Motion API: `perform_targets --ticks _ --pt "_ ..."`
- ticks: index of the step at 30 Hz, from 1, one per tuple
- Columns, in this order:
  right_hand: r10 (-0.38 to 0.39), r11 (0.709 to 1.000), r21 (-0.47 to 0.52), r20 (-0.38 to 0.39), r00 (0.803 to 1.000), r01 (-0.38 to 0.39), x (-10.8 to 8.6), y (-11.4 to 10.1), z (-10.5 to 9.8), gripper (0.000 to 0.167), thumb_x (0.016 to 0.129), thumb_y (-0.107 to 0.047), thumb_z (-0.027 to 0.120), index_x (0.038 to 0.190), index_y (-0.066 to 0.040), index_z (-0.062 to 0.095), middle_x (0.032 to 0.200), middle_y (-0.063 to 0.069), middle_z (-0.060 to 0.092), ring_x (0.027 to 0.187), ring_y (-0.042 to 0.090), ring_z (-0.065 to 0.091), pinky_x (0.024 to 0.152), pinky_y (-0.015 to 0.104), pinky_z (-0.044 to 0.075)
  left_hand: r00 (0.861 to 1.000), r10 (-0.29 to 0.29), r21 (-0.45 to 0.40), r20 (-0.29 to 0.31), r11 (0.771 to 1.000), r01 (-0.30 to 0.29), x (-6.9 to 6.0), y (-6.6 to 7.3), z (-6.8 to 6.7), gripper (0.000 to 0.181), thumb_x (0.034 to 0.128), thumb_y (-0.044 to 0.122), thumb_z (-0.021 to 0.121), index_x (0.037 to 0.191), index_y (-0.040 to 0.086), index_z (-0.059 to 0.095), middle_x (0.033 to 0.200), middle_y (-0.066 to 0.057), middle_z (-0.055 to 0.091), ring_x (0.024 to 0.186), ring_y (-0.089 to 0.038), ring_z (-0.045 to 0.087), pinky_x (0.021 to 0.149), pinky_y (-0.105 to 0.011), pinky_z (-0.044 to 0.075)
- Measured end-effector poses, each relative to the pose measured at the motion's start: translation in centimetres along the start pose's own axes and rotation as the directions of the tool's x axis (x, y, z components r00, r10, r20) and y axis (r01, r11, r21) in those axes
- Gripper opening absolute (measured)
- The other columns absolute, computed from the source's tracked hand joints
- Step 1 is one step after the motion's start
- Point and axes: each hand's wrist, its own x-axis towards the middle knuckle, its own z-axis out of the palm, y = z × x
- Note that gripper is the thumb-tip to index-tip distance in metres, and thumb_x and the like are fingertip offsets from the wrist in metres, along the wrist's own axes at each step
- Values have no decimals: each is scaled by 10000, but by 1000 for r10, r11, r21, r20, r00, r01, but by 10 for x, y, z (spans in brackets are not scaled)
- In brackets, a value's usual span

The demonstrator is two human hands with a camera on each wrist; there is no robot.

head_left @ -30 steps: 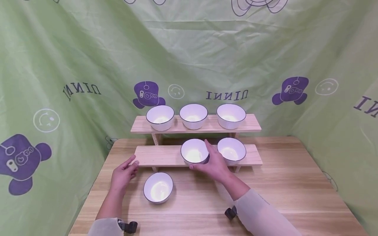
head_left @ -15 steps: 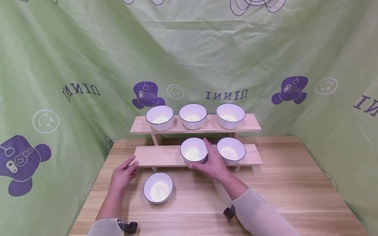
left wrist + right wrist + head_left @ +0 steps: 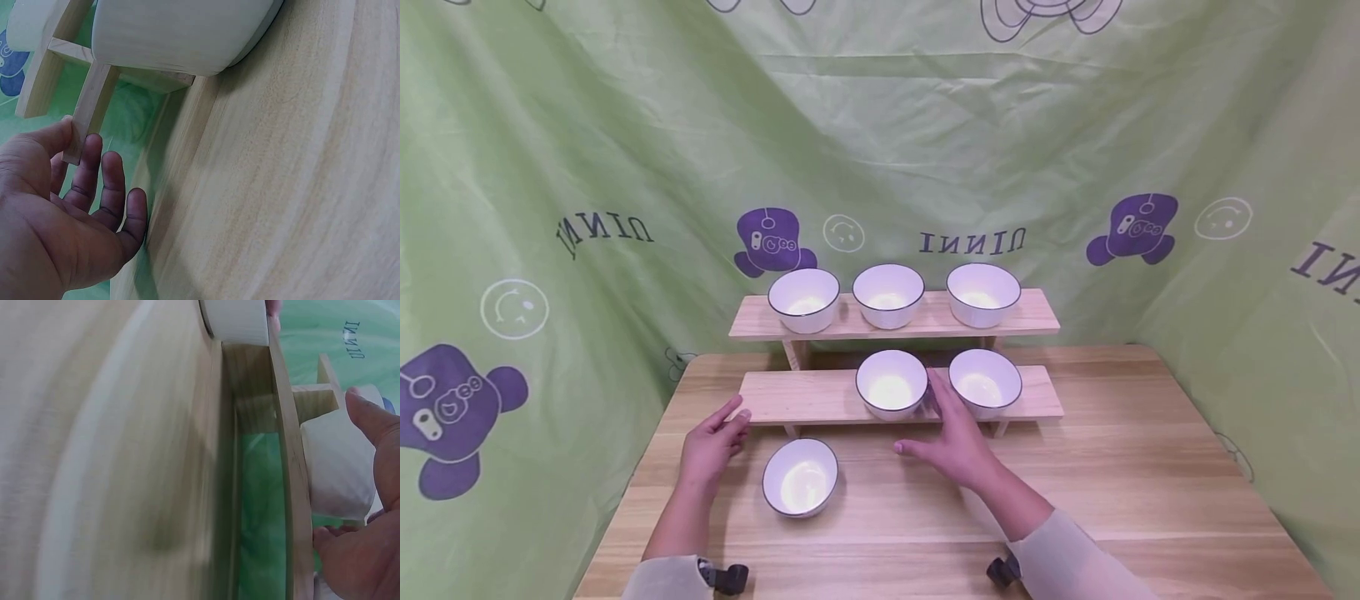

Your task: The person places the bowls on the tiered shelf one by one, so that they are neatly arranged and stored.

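At the left end of the lower wooden shelf [image 3: 797, 396], my left hand [image 3: 711, 446] pinches the board between thumb and fingers, as the left wrist view shows on the board [image 3: 90, 115]. My right hand [image 3: 955, 437] lies spread just in front of the middle bowl [image 3: 892, 383], thumb apart from it. Its fingertips reach into the gap between that bowl and the right bowl [image 3: 985, 382]; whether they touch either cannot be told. Both bowls are white with dark rims and stand upright on the lower shelf. Another such bowl [image 3: 801, 477] sits on the table before the shelf's left part.
Three matching bowls, left [image 3: 803, 300], middle [image 3: 888, 296] and right [image 3: 983, 294], line the upper shelf [image 3: 1045, 312]. The wooden table [image 3: 1150, 500] extends in front and to the right. A green printed curtain [image 3: 880, 125] encloses the back and sides.
My right hand has let go of the middle bowl on the lower shelf, its thumb drawn back toward me and away from the rim. The left hand keeps its place.
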Motion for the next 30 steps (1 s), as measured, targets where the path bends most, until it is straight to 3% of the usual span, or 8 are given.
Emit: perform_targets --ticks 5,9,15,23,30 --pt "-1 1000 -13 -10 1000 1 -17 1 -5 1211 712 -446 966 1657 -206 247 1671 48 324 1504 300 361 1193 457 368 1000 2 3 4 1000 -2 0 0 -1 649 915 412 805 1486 193 588 998 -69 755 935 -173 713 840 -320 624" --pt "-45 998 -51 -19 999 44 -29 3 -9 1138 721 -416 964 1628 -144 333 1642 84 376 1470 312 417 1194 496 368 1000 4 4 2 1000 -4 0 0 -1 643 920 410 801 1486 192 588 994 -65 753 939 -173 712 843 -319 624" --pt "-66 996 -62 -12 998 65 -41 6 -11 1050 733 -371 965 1597 -165 406 1570 39 476 1429 276 475 1185 497 387 1000 5 -2 7 1000 -5 0 -1 -1 643 917 407 805 1484 192 590 979 -53 752 936 -172 710 836 -312 624" --pt "-128 992 -13 -76 989 127 -53 14 -20 968 751 -305 961 1530 -17 463 1459 116 576 1286 283 596 1056 455 527 1000 5 7 8 1000 -5 0 -1 0 652 916 417 803 1487 190 585 979 -39 750 950 -177 713 855 -318 622" --pt "-112 992 36 -133 985 118 -59 27 -31 932 754 -243 961 1536 -82 480 1386 116 622 1201 322 622 996 431 566 1000 14 16 10 1000 -14 -1 0 -2 636 926 404 797 1485 183 588 1007 -67 755 953 -181 715 853 -318 620"
